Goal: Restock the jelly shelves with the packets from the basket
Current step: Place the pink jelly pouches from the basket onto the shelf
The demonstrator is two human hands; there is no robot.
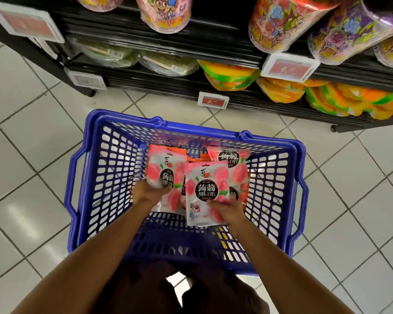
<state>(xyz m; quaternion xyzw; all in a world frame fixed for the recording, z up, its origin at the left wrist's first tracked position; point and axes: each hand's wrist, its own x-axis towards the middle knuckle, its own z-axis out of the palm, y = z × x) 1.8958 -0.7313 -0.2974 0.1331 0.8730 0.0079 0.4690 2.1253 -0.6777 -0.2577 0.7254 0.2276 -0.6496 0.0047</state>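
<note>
Lifting: two peach jelly packets are being drawn up out of the blue basket, one in each hand, probably so both go to the shelf in a single trip.
Landmark: the blue basket, standing on the tiled floor just in front of the shelving.
Left hand: over the basket's middle; its grip is pinched on the lower edge of the left packet, fingers curled over the front.
Right hand: over the basket's near right part; its grip is clamped on the lower right corner of the right packet, thumb across the front face.
Why held so: gripping the bottom edges keeps each pouch upright and its printed face toward the person, likely handy for setting it label-out.
Remaining stock: more peach packets lie inside the basket, beyond and beneath the two held ones; how many, I cannot tell.
Shelves: beyond the basket's far rim, lower tiers filled with orange jelly bags and price tags on the rails.
Target spot: no peach-packet slot shows beyond the basket, so it probably sits higher, out of view.
Progress: early or midway, judging by the stock left.
</note>
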